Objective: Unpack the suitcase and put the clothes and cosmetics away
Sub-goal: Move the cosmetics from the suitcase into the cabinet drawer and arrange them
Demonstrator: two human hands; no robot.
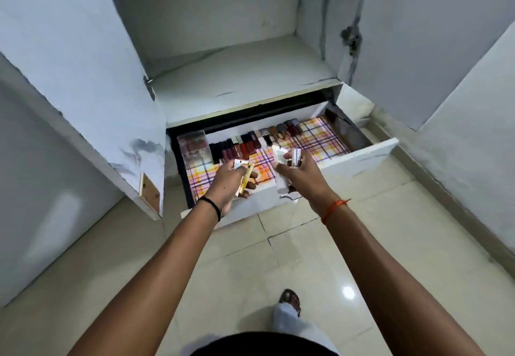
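A white drawer [362, 158] stands pulled out at the bottom of the wardrobe, lined with plaid paper [317, 135]. Along its back lie a row of lipsticks and small cosmetics [242, 146] and a clear organiser box [195, 146] at the left. My left hand [230, 185] holds a gold cosmetic tube [245, 178] and a small white piece over the drawer's front. My right hand [299, 173] grips a white tube [280, 167] and a silver-capped bottle [296, 156] above the drawer. The suitcase and clothes are out of view.
Both white wardrobe doors [69, 77] [418, 49] hang open on either side of the drawer. A bare white shelf [237, 77] sits above the drawer. Beige floor tiles [250, 272] lie below, with my foot [291, 300] on them.
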